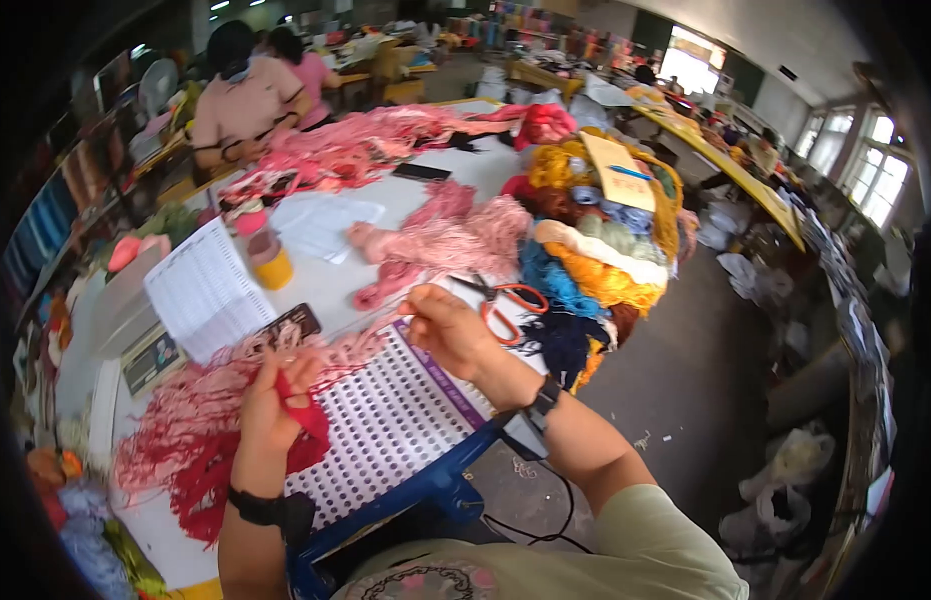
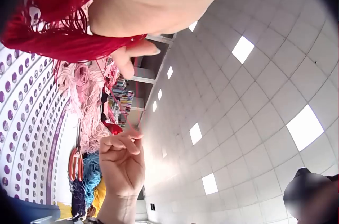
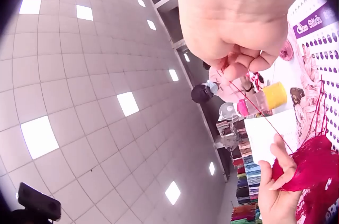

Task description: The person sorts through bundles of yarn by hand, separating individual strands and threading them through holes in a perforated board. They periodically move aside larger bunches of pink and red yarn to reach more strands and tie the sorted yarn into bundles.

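My left hand grips a skein of dark red thread, whose loose tail hangs over the pink threads below. My right hand is raised to the right, pinching the end of a single red strand. In the right wrist view that strand runs taut from the fingertips down to the skein. Beneath both hands lies a white board with rows of dark-ringed holes and a purple "Cross Stitch" band. Many pale pink threads hang along its far and left edges.
Orange-handled scissors lie beyond my right hand, near heaped colourful skeins. Pink skeins, a printed sheet, a yellow-based jar and a phone are on the table. A person works across from me.
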Demonstrator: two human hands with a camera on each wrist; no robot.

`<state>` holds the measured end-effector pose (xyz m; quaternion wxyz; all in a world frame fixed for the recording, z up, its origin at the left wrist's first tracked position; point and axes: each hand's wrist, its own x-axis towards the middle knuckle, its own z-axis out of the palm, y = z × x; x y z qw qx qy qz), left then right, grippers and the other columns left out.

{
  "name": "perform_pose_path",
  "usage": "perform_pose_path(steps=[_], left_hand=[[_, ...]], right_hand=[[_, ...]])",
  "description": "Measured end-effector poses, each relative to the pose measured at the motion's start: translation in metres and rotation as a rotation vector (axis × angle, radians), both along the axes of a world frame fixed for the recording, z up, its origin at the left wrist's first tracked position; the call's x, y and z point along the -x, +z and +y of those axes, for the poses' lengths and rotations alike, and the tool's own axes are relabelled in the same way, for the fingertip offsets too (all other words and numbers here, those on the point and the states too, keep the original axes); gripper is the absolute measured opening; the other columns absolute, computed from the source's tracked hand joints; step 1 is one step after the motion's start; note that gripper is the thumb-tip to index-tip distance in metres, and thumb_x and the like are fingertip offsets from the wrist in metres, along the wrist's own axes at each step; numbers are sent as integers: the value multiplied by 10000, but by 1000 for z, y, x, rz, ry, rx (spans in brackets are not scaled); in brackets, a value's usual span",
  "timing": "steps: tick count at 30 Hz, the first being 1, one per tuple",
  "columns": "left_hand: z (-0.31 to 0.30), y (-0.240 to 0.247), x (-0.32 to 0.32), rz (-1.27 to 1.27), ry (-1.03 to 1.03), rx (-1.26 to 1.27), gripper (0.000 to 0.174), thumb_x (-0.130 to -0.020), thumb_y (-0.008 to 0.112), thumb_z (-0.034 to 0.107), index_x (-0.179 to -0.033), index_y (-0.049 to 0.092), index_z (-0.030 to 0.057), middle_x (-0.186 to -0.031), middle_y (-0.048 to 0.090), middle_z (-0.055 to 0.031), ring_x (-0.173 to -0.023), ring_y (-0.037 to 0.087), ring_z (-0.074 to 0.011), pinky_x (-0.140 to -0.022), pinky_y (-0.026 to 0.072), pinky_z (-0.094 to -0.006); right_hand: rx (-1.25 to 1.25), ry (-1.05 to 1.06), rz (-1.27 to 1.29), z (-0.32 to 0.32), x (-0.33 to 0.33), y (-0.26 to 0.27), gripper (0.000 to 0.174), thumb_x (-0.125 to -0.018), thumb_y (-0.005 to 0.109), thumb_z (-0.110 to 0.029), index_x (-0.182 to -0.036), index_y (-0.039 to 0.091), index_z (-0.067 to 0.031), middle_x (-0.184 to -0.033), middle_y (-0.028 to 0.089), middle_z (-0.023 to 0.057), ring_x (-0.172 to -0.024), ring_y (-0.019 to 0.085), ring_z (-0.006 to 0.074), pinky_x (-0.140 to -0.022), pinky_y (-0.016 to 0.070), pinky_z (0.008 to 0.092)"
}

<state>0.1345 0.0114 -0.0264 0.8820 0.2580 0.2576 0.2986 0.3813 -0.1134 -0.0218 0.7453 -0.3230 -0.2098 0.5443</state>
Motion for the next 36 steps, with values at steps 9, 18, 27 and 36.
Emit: perform_pose_path(steps=[9,18,27,36], left_hand=[[-50,14,-19,93,-345,-93,214,-912,614,185,-1039,606,13,-993,653,-71,-691,555,-89,-436,307,-158],[-51,15,-29,56,-63,-179,280,-914,610,186,-1158,587,52,-1107,638,-27,-811,558,-14,-445,294,-169],[33,11,59,-41,250,-123,211,-921,574,147,-1075,575,3,-782,580,-15,-572,489,-48,-365,291,-149],[38,4,1,23,-155,15,193,-912,565,108,-1053,606,-17,-808,577,-6,-559,436,-4,-394,280,-125]], right_hand=[[220,-30,-553,1,43,10,103,-906,537,-112,-959,591,-42,-716,542,-36,-589,435,36,-545,366,187],[14,110,-648,-11,70,16,86,-933,539,-105,-996,588,-72,-858,598,-24,-713,480,21,-645,394,173],[-158,-293,-14,-58,-176,-2,129,-906,513,-139,-785,535,-100,-707,559,27,-658,556,164,-622,472,281],[325,-276,-1150,-20,-79,8,92,-902,543,-85,-939,605,-28,-754,570,43,-667,531,99,-582,442,263]])
